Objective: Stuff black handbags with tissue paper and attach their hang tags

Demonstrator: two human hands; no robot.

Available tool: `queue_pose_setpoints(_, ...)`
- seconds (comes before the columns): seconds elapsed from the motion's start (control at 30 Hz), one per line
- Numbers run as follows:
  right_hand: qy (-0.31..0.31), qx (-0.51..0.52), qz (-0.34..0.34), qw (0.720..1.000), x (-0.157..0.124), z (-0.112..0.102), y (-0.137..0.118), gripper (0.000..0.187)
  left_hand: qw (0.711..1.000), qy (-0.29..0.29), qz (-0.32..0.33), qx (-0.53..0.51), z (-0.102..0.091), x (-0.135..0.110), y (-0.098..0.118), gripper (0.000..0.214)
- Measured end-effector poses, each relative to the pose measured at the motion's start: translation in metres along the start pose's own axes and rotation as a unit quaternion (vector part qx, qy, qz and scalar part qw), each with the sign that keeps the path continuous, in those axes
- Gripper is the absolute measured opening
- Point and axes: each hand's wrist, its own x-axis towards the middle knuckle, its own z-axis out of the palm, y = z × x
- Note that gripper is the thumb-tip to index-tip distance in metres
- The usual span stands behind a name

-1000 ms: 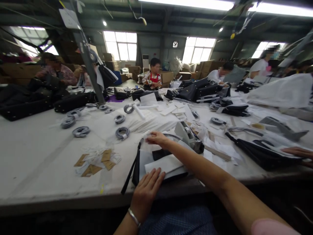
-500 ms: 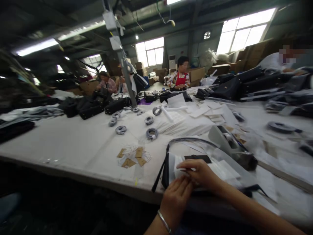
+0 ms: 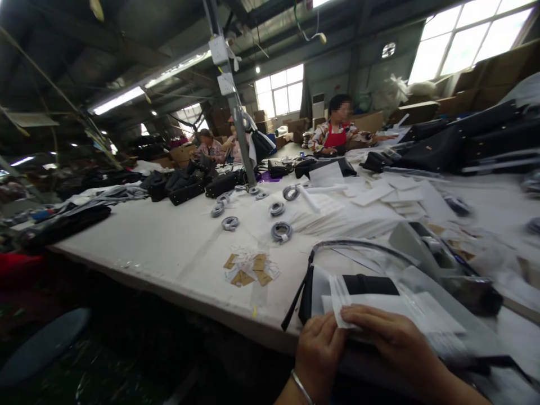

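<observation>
A black bag (image 3: 306,295) lies at the table's front edge, its thin dark strap (image 3: 358,243) arched behind it. Translucent white wrapping covers much of it. On top, a white strip (image 3: 338,289) crosses one end of a flat black piece (image 3: 373,285). My left hand (image 3: 318,340), with a silver bangle at the wrist, has its fingers closed at the strip's lower end. My right hand (image 3: 386,332) pinches the same white strip from the right, fingers together. Part of the bag is hidden beneath both hands.
A grey tape dispenser (image 3: 422,250) stands right of the bag. Brown tags (image 3: 260,264) and coiled grey cords (image 3: 281,231) lie to the left. White sheets (image 3: 337,216) are spread behind. Several people sit across the table; a metal post (image 3: 241,129) rises from it.
My right hand has come down from above the white strip to its lower end, uncovering the flat black piece. The view has turned left. One seated person has stretched an arm out.
</observation>
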Motion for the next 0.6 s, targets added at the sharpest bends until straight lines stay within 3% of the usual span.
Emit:
queue_pose_setpoints(0.27, -0.007, -0.028, -0.052, 0.998, -0.019, -0.002, -0.013, 0.032, 0.999, 0.026, 0.019, 0.006, 0.002, -0.004, -0.004, 0.032)
queue_pose_setpoints(0.47, -0.002, -0.042, -0.073, 0.996, -0.025, -0.001, -0.024, 0.027, 0.999, 0.000, 0.014, -0.036, -0.006, -0.004, -0.007, 0.026)
queue_pose_setpoints(0.6, -0.010, -0.075, -0.083, 0.994, -0.028, 0.003, -0.027, 0.028, 0.999, 0.000, 0.026, -0.029, -0.008, -0.005, -0.011, 0.037)
